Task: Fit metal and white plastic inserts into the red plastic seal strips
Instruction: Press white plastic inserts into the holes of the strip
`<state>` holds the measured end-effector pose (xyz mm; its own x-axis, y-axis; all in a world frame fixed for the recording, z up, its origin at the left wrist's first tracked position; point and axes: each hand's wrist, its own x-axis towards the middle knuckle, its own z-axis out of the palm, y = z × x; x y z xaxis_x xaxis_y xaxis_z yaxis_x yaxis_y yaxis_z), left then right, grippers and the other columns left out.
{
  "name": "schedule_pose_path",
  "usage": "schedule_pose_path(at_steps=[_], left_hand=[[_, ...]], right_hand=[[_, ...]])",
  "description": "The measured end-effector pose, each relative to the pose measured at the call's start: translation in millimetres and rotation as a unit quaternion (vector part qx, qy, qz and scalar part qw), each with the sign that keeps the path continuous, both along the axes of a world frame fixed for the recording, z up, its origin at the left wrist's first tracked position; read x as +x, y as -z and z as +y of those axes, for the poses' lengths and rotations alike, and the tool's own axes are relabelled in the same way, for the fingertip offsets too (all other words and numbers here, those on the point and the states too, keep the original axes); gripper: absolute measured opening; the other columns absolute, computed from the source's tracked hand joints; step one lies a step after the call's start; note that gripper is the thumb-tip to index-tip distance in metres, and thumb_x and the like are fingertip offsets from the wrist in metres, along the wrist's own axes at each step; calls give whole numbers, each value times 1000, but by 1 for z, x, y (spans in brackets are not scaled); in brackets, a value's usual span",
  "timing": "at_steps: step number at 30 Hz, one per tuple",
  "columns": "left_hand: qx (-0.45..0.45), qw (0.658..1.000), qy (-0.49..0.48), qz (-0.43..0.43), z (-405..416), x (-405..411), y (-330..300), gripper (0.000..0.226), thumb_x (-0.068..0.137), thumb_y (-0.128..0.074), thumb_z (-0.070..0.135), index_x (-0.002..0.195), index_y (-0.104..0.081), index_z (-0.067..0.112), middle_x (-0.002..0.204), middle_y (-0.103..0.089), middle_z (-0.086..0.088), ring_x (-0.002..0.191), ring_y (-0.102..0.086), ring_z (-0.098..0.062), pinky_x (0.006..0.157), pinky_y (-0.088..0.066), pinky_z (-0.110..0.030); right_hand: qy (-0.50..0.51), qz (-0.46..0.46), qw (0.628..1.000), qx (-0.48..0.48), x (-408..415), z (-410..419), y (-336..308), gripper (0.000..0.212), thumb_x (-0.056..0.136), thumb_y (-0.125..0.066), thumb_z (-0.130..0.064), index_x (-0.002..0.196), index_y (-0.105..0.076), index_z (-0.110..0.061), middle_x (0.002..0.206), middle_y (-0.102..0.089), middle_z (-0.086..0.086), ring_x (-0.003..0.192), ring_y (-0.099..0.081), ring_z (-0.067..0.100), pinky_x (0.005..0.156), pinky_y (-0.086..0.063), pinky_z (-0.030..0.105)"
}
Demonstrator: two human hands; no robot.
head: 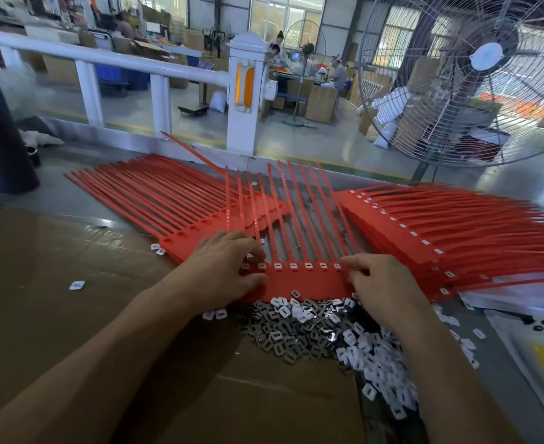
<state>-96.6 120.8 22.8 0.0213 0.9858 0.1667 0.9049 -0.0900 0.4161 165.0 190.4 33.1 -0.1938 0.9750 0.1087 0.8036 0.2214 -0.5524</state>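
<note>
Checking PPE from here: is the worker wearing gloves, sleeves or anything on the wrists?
No. The left hand and right hand are bare, without gloves. Both forearms are uncovered to the frame edge: no sleeves, watch, bands or rings visible.

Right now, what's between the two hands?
In the head view, the red seal strip set spans from left hand to right hand. Its row of sockets holds white inserts.

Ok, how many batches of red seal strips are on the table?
3: unfilled stack far left, filled stack right, held strip between left hand and right hand. Others may hide underneath.
</note>
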Motion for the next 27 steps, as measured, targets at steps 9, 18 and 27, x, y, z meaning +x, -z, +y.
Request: schedule_pose_path(at_steps=[9, 18, 27], left_hand=[[-6, 1000, 0, 7, 0, 0, 0, 42, 90, -65, 55, 128, -56, 41, 137, -48, 15, 130, -36, -9, 116, -28, -41], [-8, 1000, 1, 6, 0, 0, -1, 41, 90, -64, 57, 128, -56, 43, 136, -48, 17, 127, -36, -7, 115, -29, -41], [-7, 1000, 2, 4, 0, 0, -2, 40, 91, -64, 55, 128, -58, 40, 133, -49, 16, 127, -38, -8, 116, -30, -43]], right_hand=[[-21, -138, 990, 15, -11, -9, -3, 46, 100, -48, -17, 137, -65, -37, 139, -63, -2, 108, -66, 19, 91, -55, 38], [-23, -135, 989, 55, -12, -12, -2, 38, 102, -50, -21, 134, -68, -31, 129, -68, 1, 90, -66, 14, 87, -57, 36], [-158, 17, 986, 39, -18, -23, -8, 10, 94, -75, -30, 102, -78, -35, 100, -68, -22, 94, -61, -9, 85, -45, 17]])
